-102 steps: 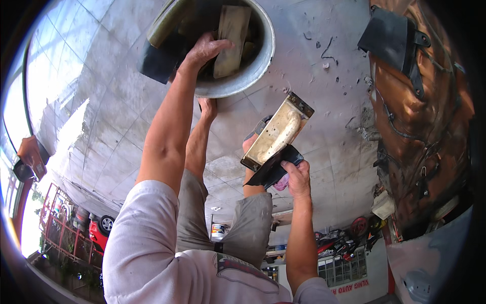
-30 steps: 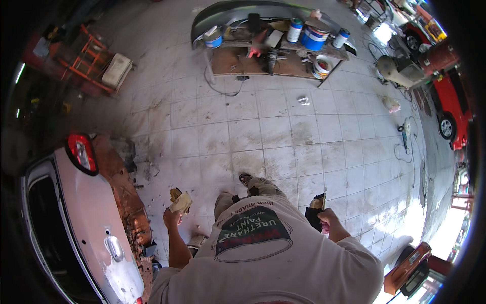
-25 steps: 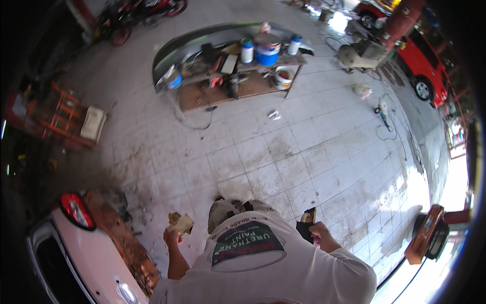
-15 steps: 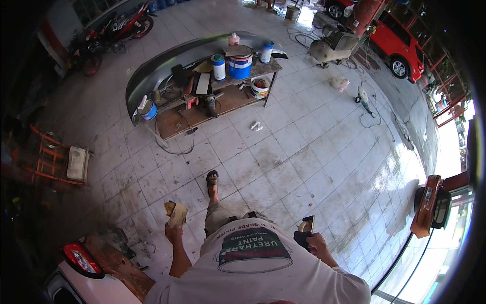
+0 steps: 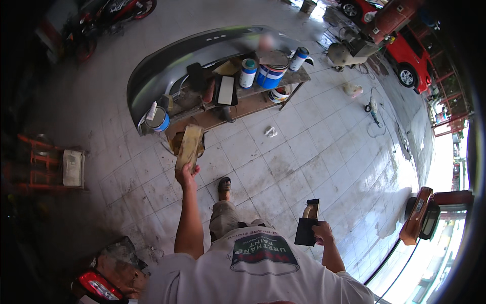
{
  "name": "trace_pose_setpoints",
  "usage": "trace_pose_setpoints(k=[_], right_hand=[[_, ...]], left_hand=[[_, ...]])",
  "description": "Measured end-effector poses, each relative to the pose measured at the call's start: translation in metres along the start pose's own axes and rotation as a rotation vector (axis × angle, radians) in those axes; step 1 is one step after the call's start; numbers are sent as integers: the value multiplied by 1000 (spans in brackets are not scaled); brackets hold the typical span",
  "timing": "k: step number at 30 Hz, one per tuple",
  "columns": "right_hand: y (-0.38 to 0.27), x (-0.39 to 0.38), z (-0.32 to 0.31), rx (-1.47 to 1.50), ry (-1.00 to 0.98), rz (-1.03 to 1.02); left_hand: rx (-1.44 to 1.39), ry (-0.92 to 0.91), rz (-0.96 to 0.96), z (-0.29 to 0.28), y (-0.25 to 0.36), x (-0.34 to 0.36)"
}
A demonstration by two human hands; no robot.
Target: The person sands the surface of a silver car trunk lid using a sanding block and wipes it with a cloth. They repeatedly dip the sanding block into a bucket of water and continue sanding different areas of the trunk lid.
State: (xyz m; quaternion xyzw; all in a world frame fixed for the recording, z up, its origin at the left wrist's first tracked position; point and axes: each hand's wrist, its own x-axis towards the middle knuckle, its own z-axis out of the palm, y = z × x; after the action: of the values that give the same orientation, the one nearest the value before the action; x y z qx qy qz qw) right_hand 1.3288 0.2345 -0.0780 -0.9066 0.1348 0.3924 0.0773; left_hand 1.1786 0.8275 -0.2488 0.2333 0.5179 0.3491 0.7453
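Out in front, my left hand (image 5: 186, 175) grips a worn beige block (image 5: 190, 147), with a darker yellowish-brown piece behind it. Lower at the right, my right hand (image 5: 322, 233) is closed on a black sheet (image 5: 306, 232), held with a sanding block (image 5: 311, 206) that has a light handle. Ahead of me is a low workbench (image 5: 289, 77) bearing a blue paint can (image 5: 269, 76), smaller cans (image 5: 247, 75), tools and a white-topped pad (image 5: 226, 90). A dark car bumper (image 5: 147, 76) curves along its back. My sandaled foot (image 5: 224, 186) is on the tiled floor.
An orange trolley (image 5: 40, 167) stands left; a car tail lamp (image 5: 100, 282) is lower left. A motorcycle (image 5: 109, 15), a compressor (image 5: 344, 55) and a red car (image 5: 410, 61) are farther back. A power tool with cord (image 5: 373, 114) lies right, near an orange car part (image 5: 416, 213).
My view turned from the bucket toward the workbench. My left hand left the bucket with the block and has since risen forward; the bench has drawn nearer and my right hand stays low.
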Motion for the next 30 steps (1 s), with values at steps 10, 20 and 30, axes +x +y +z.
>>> trace_pose_setpoints(k=[10, 20, 30], right_hand=[[-75, -28, 6, -133, 45, -139], [-72, -63, 2, -208, -43, 49], [-80, -44, -6, -267, 62, -388]], left_hand=[[-306, -56, -102, 79, 14, 106], [-439, -37, -143, 132, -33, 201], [-415, -71, -222, 130, -50, 266]])
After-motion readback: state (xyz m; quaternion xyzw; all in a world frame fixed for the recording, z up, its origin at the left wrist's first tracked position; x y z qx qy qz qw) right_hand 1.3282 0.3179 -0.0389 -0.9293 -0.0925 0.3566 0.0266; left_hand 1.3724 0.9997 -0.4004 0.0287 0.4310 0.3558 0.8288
